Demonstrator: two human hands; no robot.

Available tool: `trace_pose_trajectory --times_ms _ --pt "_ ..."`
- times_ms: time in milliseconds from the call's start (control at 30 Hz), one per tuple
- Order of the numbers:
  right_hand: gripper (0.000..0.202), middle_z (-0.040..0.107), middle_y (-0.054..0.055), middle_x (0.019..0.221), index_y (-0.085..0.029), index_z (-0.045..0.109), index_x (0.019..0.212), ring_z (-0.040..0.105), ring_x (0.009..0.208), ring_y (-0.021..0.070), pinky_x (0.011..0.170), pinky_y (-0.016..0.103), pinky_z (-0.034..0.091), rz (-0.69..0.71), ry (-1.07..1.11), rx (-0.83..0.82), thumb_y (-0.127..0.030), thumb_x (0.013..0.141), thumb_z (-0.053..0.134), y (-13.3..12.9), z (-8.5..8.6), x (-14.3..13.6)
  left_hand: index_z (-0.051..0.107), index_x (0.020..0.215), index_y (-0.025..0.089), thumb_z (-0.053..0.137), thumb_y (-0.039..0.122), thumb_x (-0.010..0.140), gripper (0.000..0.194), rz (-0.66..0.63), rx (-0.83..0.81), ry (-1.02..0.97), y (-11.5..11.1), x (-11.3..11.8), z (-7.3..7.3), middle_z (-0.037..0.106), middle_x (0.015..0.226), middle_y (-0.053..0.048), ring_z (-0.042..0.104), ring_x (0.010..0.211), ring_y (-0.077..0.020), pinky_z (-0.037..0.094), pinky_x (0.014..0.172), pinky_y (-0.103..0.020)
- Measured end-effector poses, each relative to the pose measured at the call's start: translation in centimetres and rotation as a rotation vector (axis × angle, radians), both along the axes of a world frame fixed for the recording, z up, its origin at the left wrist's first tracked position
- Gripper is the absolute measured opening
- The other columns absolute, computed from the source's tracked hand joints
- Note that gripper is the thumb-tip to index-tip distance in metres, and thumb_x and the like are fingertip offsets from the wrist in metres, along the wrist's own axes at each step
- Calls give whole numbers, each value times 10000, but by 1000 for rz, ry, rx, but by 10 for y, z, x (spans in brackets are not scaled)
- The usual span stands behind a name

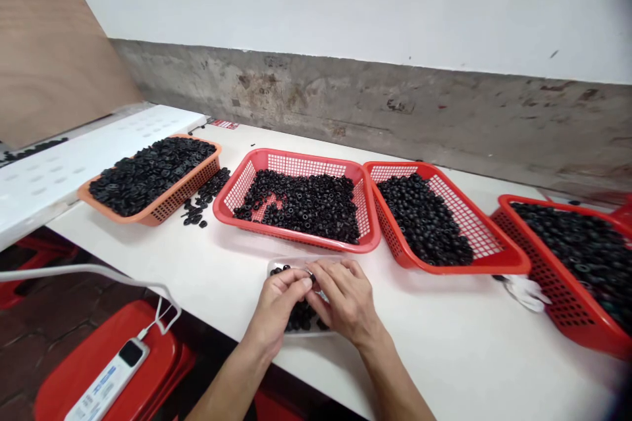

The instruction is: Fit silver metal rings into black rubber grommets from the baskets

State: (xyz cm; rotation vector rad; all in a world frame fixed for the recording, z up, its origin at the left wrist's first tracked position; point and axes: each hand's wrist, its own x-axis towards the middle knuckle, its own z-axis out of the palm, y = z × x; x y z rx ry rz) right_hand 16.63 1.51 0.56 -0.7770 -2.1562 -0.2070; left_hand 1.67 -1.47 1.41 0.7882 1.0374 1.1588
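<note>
My left hand (281, 299) and my right hand (345, 293) meet over a clear plastic tray (316, 259) near the table's front edge. Their fingertips pinch together on a small black part (312, 277), mostly covered by the fingers. Loose black pieces (299, 319) lie in the tray beneath, partly hidden by both hands. Just behind stands a red basket (296, 237) holding many small black rings (316, 204).
To the right are a second red basket (484, 270) of black parts and a third red basket (557, 302). An orange basket (162, 207) is at left, with loose black pieces (195, 210) beside it. A white cable (99, 268) runs to a power bank (108, 381) on a red stool (143, 322).
</note>
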Motion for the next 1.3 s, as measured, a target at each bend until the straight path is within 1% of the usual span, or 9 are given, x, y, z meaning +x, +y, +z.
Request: trace_pose_trajectory --times_ms 100,300,400,633,767,933,1067,1167,1300 --pt "240 725 125 939 -70 595 1143 658 780 200 743 370 418 -3 -5 21 -217 959 546 0 -1 0 691 748 141 702 320 779 182 -5 11 3 -1 1 0 601 716 -12 488 734 -142 400 732 -247" --pt "246 728 107 907 -87 593 1148 653 733 187 738 373 426 -17 10 46 -192 929 556 0 1 1 724 818 137 710 369 820 233 -105 20 40 0 -8 -4 616 755 -12 474 718 -125 396 705 -232" --pt "274 727 108 904 -86 583 1180 667 751 193 744 377 438 -9 17 60 -195 930 558 -1 -1 1 747 846 139 705 368 834 234 -127 56 46 1 -10 -2 638 766 -18 505 733 -132 415 726 -236" --pt "314 740 141 946 -63 528 1266 690 850 203 746 366 479 6 40 66 -191 979 521 -1 -6 -3 769 963 152 685 361 856 249 -62 120 52 -1 -1 5 728 848 -55 627 867 -205 474 848 -293" --pt "284 736 150 944 -52 531 1240 690 859 205 739 363 492 35 57 47 -200 1002 491 -1 -7 -4 769 999 155 682 351 862 255 -44 128 76 -2 1 3 749 896 -65 644 938 -226 481 890 -303" --pt "215 727 132 899 -74 551 1167 677 811 208 754 370 504 88 25 6 -182 1005 459 1 -7 -2 771 1006 163 684 343 863 246 -57 121 82 -2 0 2 753 936 -63 652 926 -218 483 881 -294" --pt "216 727 96 843 -88 544 1174 653 695 173 752 361 494 137 82 -16 -191 989 504 4 -6 2 769 1008 157 672 373 877 272 -114 105 54 -3 0 4 750 913 -61 653 877 -205 476 874 -297" --pt "247 726 57 810 -123 548 1190 642 638 145 734 349 478 165 159 -68 -185 951 566 4 -4 2 773 961 140 621 440 905 341 -128 40 -8 -4 0 3 743 899 -76 646 884 -210 477 829 -292" --pt "275 745 71 898 -144 576 1178 692 725 155 719 342 448 216 200 -93 -181 909 619 4 -2 2 773 917 129 700 450 841 338 -155 -72 -227 -6 -1 0 732 878 -95 654 889 -231 493 819 -315"
